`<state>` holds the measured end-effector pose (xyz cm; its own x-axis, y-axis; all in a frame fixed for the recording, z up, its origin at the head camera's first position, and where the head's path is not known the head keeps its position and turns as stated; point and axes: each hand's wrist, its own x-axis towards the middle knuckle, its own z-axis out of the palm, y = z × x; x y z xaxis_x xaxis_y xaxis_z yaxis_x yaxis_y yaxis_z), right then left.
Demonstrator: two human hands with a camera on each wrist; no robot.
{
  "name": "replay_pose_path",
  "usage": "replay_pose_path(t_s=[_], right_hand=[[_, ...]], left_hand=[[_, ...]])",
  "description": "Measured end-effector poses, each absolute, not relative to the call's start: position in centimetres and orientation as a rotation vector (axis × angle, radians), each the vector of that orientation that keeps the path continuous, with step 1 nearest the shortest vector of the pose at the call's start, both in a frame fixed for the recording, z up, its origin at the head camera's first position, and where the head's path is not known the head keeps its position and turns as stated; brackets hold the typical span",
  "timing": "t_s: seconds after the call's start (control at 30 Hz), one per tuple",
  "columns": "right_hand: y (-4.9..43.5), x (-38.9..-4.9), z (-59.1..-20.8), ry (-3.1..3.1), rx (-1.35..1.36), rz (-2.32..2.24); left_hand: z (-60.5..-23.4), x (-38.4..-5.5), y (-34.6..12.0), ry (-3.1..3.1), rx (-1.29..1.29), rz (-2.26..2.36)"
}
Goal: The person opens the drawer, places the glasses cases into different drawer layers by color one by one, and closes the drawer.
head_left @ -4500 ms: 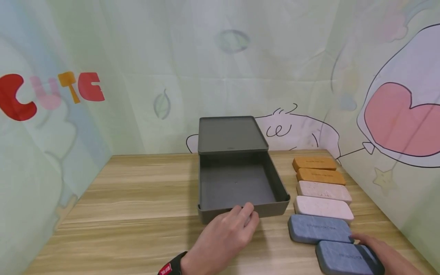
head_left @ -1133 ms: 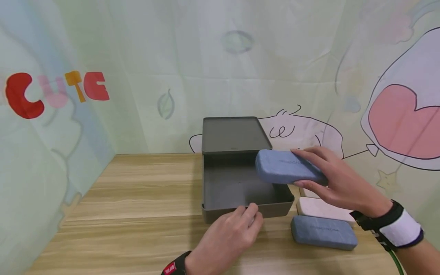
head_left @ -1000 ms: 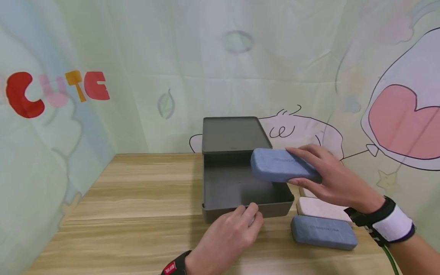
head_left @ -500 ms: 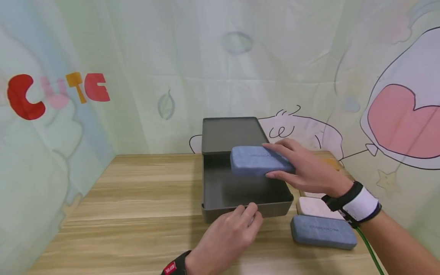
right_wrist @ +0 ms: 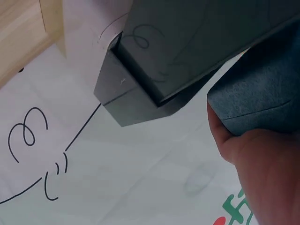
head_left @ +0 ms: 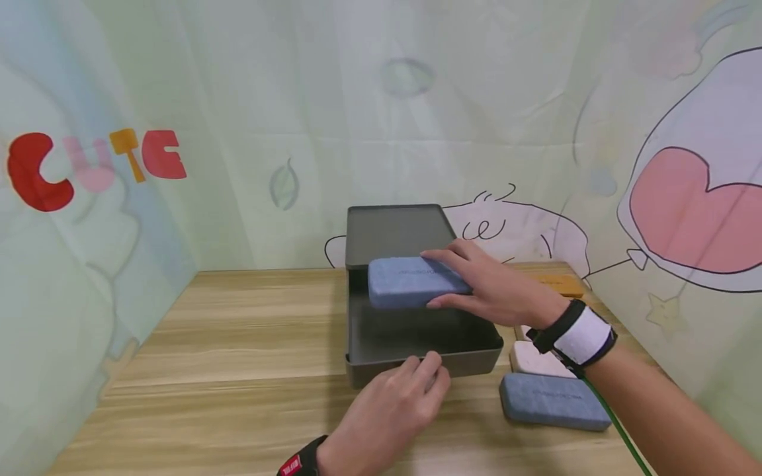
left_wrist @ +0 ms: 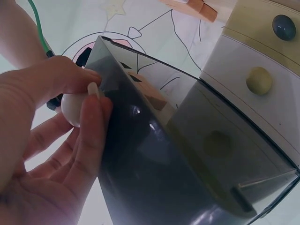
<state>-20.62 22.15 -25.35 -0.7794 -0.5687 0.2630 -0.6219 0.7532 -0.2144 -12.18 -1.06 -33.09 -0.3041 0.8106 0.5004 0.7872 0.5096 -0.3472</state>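
My right hand [head_left: 482, 284] grips one end of a blue glasses case [head_left: 405, 284], thumb in front and fingers behind. Level and clear of the bottom, the case hangs over the rear part of a pulled-out dark grey drawer [head_left: 417, 337]. No other thing shows inside the drawer, though its back is partly hidden by the case. My left hand [head_left: 387, 410] is at the drawer's front. In the left wrist view its thumb and fingers pinch a round pale knob [left_wrist: 72, 108]. The right wrist view shows the thumb against the case's underside [right_wrist: 262, 89].
Behind the drawer is its flat grey housing top [head_left: 395, 235]. To the right lie another blue glasses case [head_left: 553, 400], a pale pink case [head_left: 538, 360] and an orange case [head_left: 559, 284], partly covered by my right arm. A printed curtain [head_left: 238, 165] encloses the wooden table [head_left: 238, 344].
My right hand has picked up the nearest blue glasses case from the right of the table and carried it left over the drawer. My left hand has stayed at the drawer front.
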Motion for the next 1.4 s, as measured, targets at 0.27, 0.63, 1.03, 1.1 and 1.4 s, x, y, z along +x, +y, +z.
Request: replay_pose_path(t_s=[0.27,0.63,1.03,1.1,1.4], right_hand=[[21.1,-21.2,-26.1,-2.85,0.945,0.383],[20.4,-21.8,-27.5,-2.853,0.97,0.319],[20.0,-21.8,-27.9,-2.812,0.97,0.206],[19.9,-21.8,-27.8,-2.812,0.961,0.19],[19.8,-22.1,-27.8,-2.877,0.904,0.217]], left_hand=[[-33.1,-12.1,-1.1,-2.137,-1.313,0.07],[-33.2,-12.1,-1.0,-2.091,-1.284,0.089],[-33.2,-12.2,-1.0,-2.07,-1.263,0.119],[-33.2,-12.2,-0.9,-2.074,-1.265,0.112],[-32.9,-12.2,-0.9,-2.103,-1.289,0.09]])
